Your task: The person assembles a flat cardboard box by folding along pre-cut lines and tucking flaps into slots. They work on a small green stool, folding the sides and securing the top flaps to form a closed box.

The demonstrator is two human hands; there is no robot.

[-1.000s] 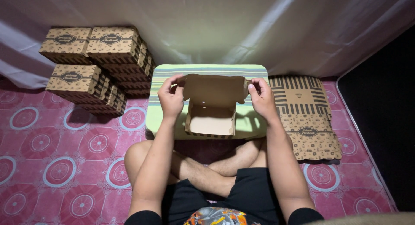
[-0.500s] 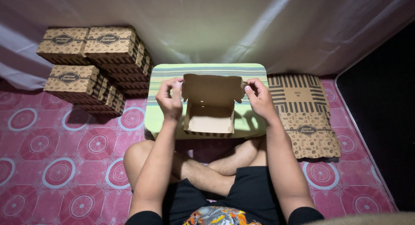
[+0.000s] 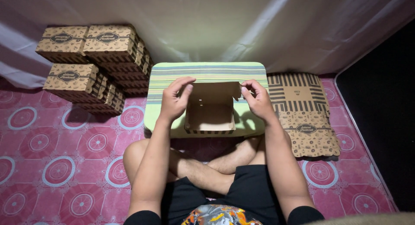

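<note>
Hands grip a half-folded cardboard box point(image 3: 210, 108) on the striped worktop point(image 3: 207, 71): left hand point(image 3: 175, 99) pinches its left wall, right hand point(image 3: 258, 98) its right flap.

Stacked finished boxes point(image 3: 93, 63) far left; white curtain point(image 3: 225, 26) behind; pink patterned floor mat point(image 3: 56, 164).

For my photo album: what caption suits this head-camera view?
Both hands, left hand and right hand, fold an open brown cardboard box on a green striped low table.
</note>
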